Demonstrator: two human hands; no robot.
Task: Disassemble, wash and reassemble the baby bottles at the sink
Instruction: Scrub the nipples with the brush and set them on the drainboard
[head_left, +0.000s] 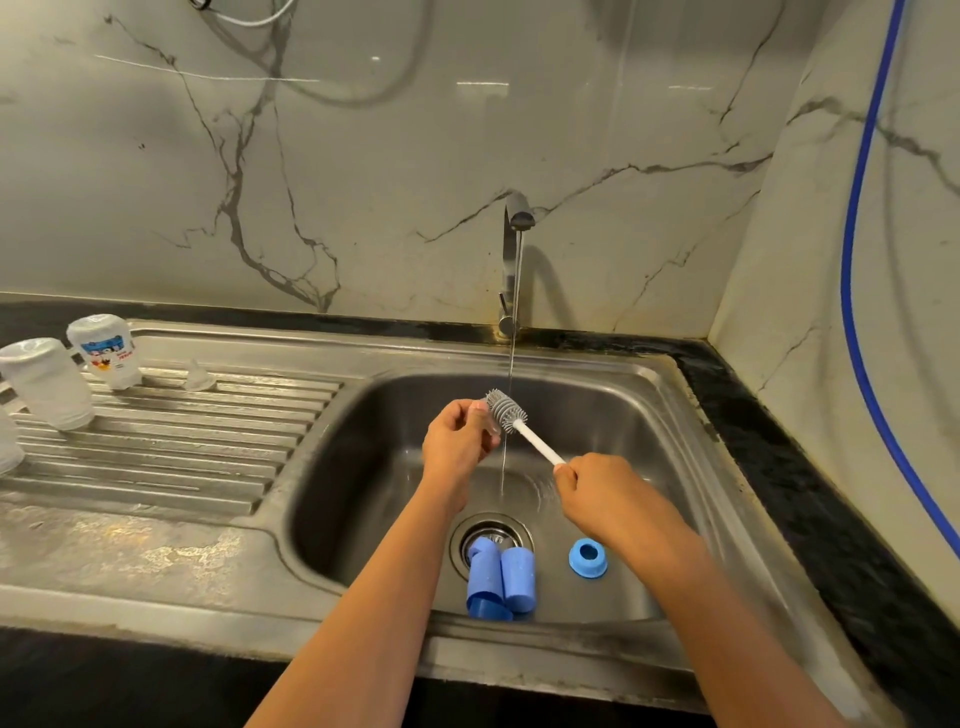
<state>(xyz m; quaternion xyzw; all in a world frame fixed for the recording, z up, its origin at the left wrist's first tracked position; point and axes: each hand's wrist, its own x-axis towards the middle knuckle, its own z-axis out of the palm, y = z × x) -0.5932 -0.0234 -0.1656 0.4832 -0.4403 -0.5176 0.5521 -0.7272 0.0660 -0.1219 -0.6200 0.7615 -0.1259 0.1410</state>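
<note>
My left hand (457, 441) and my right hand (602, 493) are both bare, skin uncovered from fingertips to wrists. My left forearm (374, 597) and right forearm (727, 623) are bare as well, right down to the lower edge of the view, where they pass out of sight. Both arms are slim and smooth, tapering toward narrow wrists. Whatever I wear higher up is out of view.

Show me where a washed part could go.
Bare: the drainboard between bottles and basin, bar a teat at the back, and its flat front. Crowded: the basin's near end, blue caps on the drain, a ring beside; under the tap, left hand holds a clear part, right hand a brush.
</note>
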